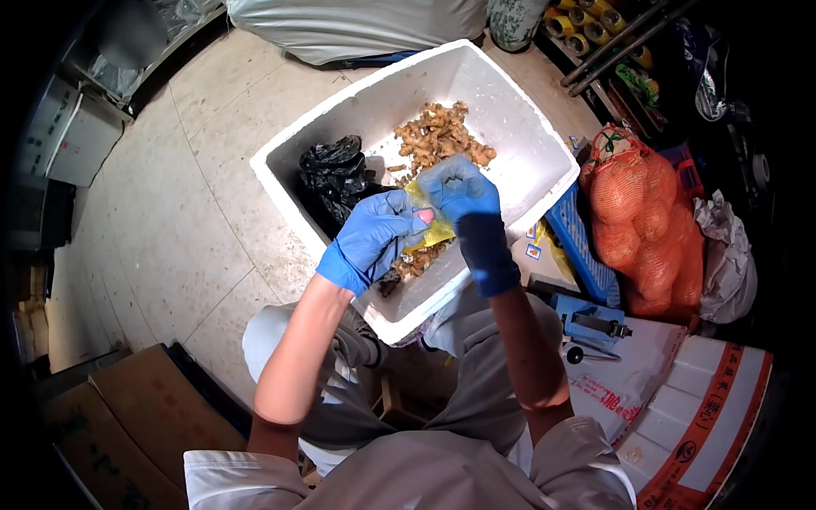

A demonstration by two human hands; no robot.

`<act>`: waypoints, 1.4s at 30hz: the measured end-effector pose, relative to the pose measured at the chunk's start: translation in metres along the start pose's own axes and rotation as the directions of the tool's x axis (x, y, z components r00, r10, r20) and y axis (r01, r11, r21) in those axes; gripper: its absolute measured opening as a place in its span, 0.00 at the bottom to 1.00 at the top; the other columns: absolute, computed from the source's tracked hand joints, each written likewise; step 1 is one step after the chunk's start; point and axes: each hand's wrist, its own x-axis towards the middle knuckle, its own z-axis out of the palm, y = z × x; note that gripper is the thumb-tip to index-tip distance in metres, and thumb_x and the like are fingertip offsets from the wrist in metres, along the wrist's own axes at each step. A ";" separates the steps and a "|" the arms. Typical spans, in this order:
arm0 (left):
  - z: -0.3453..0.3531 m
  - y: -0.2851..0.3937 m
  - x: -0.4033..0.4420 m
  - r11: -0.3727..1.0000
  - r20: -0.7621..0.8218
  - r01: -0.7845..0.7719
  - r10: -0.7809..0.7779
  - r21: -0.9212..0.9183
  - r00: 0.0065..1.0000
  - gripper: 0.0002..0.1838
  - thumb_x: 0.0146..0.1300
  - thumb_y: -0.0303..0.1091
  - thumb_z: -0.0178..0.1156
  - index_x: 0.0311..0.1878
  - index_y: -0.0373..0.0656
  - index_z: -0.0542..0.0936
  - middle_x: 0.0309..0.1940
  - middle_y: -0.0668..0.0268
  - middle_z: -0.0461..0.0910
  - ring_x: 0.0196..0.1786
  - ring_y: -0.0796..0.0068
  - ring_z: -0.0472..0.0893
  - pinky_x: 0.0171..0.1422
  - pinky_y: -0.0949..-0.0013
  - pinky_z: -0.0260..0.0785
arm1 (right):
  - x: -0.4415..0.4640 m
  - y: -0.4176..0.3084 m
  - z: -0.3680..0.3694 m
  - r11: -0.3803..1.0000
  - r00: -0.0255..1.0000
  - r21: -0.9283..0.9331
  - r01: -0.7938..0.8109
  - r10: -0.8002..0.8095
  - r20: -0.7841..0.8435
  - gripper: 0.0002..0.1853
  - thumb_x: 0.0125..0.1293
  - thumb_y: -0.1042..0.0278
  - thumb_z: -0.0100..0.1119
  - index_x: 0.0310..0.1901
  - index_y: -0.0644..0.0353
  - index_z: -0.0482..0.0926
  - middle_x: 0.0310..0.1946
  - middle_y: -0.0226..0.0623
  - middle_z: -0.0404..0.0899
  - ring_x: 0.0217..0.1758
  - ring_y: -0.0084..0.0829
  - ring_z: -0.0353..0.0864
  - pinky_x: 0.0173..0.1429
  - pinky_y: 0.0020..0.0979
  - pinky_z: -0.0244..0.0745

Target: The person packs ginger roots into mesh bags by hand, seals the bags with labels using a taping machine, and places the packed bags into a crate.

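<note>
Blue gloves cover both hands over a white foam box [529,110]. My left hand [374,234] pinches the left side of a yellow mesh net [438,229]; a fingertip shows through a hole in the glove. Closed at the net's upper right edge, my right hand [466,195] has its fingers bunched together, and what they grip is hard to make out. Ginger pieces [440,134] lie in the box beyond my hands, with more ginger [418,259] below the net. A black plastic bag [336,174] lies crumpled at the box's left side.
Right of the box are a blue plastic crate [582,246], red mesh sacks [650,229] of round produce and a blue device [592,321] on white cartons [680,408]. A cardboard box [149,416] stands at lower left. A covered grey bundle [357,30] lies beyond the box.
</note>
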 end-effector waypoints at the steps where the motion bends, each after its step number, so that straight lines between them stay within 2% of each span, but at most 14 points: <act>1: 0.001 -0.001 0.001 1.000 0.000 0.000 0.000 0.000 1.000 0.11 0.50 0.19 0.57 0.39 0.33 0.71 0.33 0.63 0.76 0.37 0.78 0.76 0.44 0.78 0.69 | 0.000 0.001 0.000 1.000 1.000 0.020 -0.015 0.014 0.019 0.03 0.59 0.73 0.49 0.33 0.62 0.71 0.27 0.26 0.73 0.30 0.11 0.68 0.35 0.16 0.65; 5: 0.010 -0.006 0.004 0.977 0.010 -0.050 0.054 -0.207 0.999 0.06 0.50 0.23 0.58 0.29 0.42 0.71 0.26 0.70 0.72 0.30 0.83 0.72 0.35 0.79 0.67 | 0.000 -0.001 0.001 0.991 0.991 -0.019 -0.132 0.133 0.018 0.05 0.59 0.73 0.47 0.36 0.64 0.71 0.29 0.32 0.74 0.33 0.20 0.72 0.40 0.22 0.68; 6: 0.009 -0.005 0.004 0.972 -0.087 -0.084 0.067 -0.218 0.994 0.06 0.50 0.24 0.58 0.28 0.43 0.70 0.25 0.70 0.71 0.28 0.84 0.72 0.33 0.80 0.66 | 0.000 -0.004 -0.002 0.844 0.964 -0.500 0.193 -0.259 -0.064 0.06 0.59 0.74 0.46 0.37 0.64 0.70 0.30 0.35 0.74 0.35 0.27 0.73 0.42 0.26 0.67; 8: 0.001 -0.003 0.004 0.975 -0.137 -0.121 0.096 -0.189 0.986 0.07 0.50 0.23 0.58 0.26 0.44 0.69 0.23 0.72 0.70 0.27 0.86 0.70 0.31 0.82 0.63 | -0.002 -0.027 -0.007 0.310 0.727 -0.827 0.469 -0.668 0.162 0.09 0.55 0.75 0.43 0.37 0.65 0.71 0.31 0.43 0.73 0.39 0.42 0.71 0.47 0.35 0.65; 11: 0.004 0.005 0.000 0.966 -0.219 -0.225 0.194 -0.128 0.956 0.09 0.49 0.24 0.60 0.24 0.46 0.68 0.20 0.75 0.69 0.22 0.88 0.67 0.26 0.83 0.59 | -0.052 -0.094 0.002 0.450 0.799 -0.727 0.519 -0.558 0.224 0.13 0.53 0.67 0.47 0.27 0.68 0.77 0.21 0.37 0.75 0.28 0.32 0.73 0.33 0.30 0.66; 16: -0.006 0.000 0.004 0.971 -0.189 -0.229 0.213 -0.067 0.959 0.06 0.52 0.28 0.59 0.25 0.44 0.71 0.22 0.73 0.72 0.22 0.88 0.68 0.25 0.84 0.60 | -0.092 -0.147 0.004 0.529 0.842 -0.655 0.539 -0.352 0.409 0.12 0.52 0.63 0.51 0.33 0.63 0.74 0.26 0.36 0.72 0.31 0.32 0.72 0.36 0.34 0.66; 22: -0.010 -0.006 0.009 0.963 -0.189 -0.202 0.169 -0.176 0.967 0.05 0.54 0.27 0.57 0.33 0.39 0.74 0.30 0.69 0.75 0.30 0.84 0.75 0.36 0.84 0.69 | -0.109 -0.171 0.007 0.477 0.816 -0.665 0.575 -0.278 0.506 0.17 0.51 0.59 0.56 0.39 0.58 0.69 0.32 0.34 0.70 0.33 0.31 0.70 0.39 0.40 0.65; 25: -0.010 -0.007 0.008 0.960 -0.154 -0.245 0.225 -0.132 0.962 0.07 0.51 0.26 0.59 0.33 0.40 0.73 0.31 0.67 0.75 0.34 0.79 0.76 0.40 0.76 0.71 | -0.091 -0.164 0.016 0.315 0.674 -0.597 0.738 -0.400 0.621 0.18 0.52 0.61 0.57 0.42 0.60 0.68 0.30 0.35 0.70 0.33 0.32 0.70 0.35 0.36 0.67; 29: -0.005 -0.004 0.010 0.955 -0.197 -0.261 0.232 -0.137 0.953 0.08 0.49 0.22 0.60 0.26 0.42 0.70 0.25 0.68 0.75 0.26 0.84 0.74 0.30 0.82 0.67 | -0.067 -0.110 0.019 0.580 0.880 -0.705 0.408 -0.455 0.135 0.17 0.55 0.59 0.51 0.36 0.68 0.74 0.25 0.35 0.73 0.33 0.30 0.72 0.38 0.31 0.69; 32: -0.005 -0.007 0.012 0.933 -0.164 -0.339 0.318 -0.124 0.934 0.08 0.49 0.22 0.60 0.25 0.42 0.70 0.23 0.69 0.73 0.26 0.84 0.73 0.29 0.82 0.67 | -0.017 -0.040 0.009 0.759 0.902 -0.561 0.331 -0.429 -0.048 0.20 0.51 0.62 0.58 0.42 0.65 0.69 0.38 0.35 0.70 0.39 0.21 0.70 0.41 0.23 0.68; 34: -0.009 -0.006 0.010 0.944 -0.127 -0.305 0.290 -0.123 0.949 0.07 0.50 0.21 0.59 0.26 0.41 0.70 0.23 0.70 0.72 0.26 0.84 0.73 0.29 0.81 0.67 | -0.008 -0.029 0.003 0.878 0.998 -0.478 0.032 -0.003 0.061 0.17 0.51 0.61 0.61 0.35 0.64 0.69 0.23 0.32 0.71 0.27 0.24 0.71 0.34 0.24 0.67; 37: -0.009 -0.009 0.007 0.949 0.156 -0.106 0.158 -0.296 0.975 0.08 0.52 0.23 0.57 0.36 0.38 0.70 0.29 0.67 0.74 0.24 0.83 0.70 0.30 0.82 0.65 | -0.005 -0.029 0.000 0.689 0.955 -0.724 -0.015 0.226 0.195 0.14 0.52 0.63 0.60 0.33 0.65 0.70 0.22 0.29 0.71 0.25 0.21 0.70 0.34 0.21 0.67; 39: -0.006 -0.007 0.005 0.942 0.136 -0.113 0.162 -0.315 0.977 0.07 0.52 0.23 0.57 0.35 0.38 0.70 0.29 0.67 0.73 0.24 0.83 0.70 0.30 0.82 0.65 | -0.010 -0.017 -0.004 0.991 0.984 -0.118 -0.064 0.083 0.160 0.11 0.54 0.65 0.58 0.31 0.64 0.70 0.23 0.29 0.71 0.27 0.18 0.71 0.34 0.19 0.68; 42: -0.003 -0.005 0.006 0.940 0.107 -0.198 0.235 -0.278 0.966 0.05 0.52 0.24 0.57 0.30 0.40 0.70 0.29 0.68 0.72 0.28 0.82 0.72 0.33 0.81 0.66 | -0.010 -0.018 -0.005 0.946 0.985 0.302 -0.121 0.152 -0.081 0.07 0.59 0.68 0.51 0.33 0.64 0.70 0.25 0.30 0.72 0.29 0.17 0.72 0.35 0.19 0.70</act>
